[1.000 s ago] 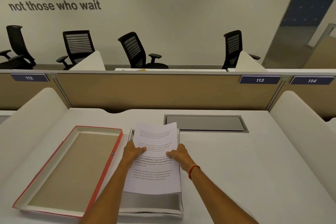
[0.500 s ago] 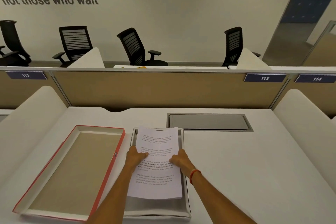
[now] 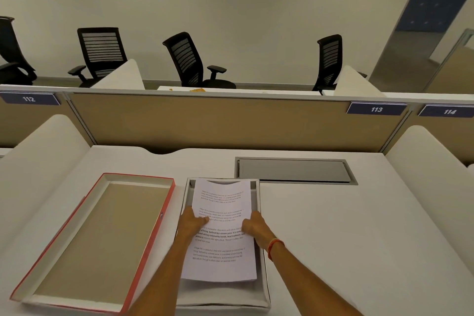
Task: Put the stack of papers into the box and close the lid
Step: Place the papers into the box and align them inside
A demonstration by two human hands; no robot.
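Note:
A stack of printed white papers (image 3: 221,246) lies lengthwise inside the open white box (image 3: 264,287) at the middle of the desk, its far edge bowed up a little. My left hand (image 3: 191,224) grips the stack's left edge and my right hand (image 3: 256,228), with an orange band at the wrist, grips its right edge. The box's lid (image 3: 143,246), red outside and brown inside, lies upside down on the desk just left of the box.
A grey cable hatch (image 3: 295,170) is set into the desk behind the box. White side dividers (image 3: 38,161) stand left and right, and a tan partition (image 3: 205,123) closes the back. Black office chairs stand beyond it.
Both hands have pushed the stack forward and lower into the box; its far edge now sits within the box's far wall instead of overhanging it.

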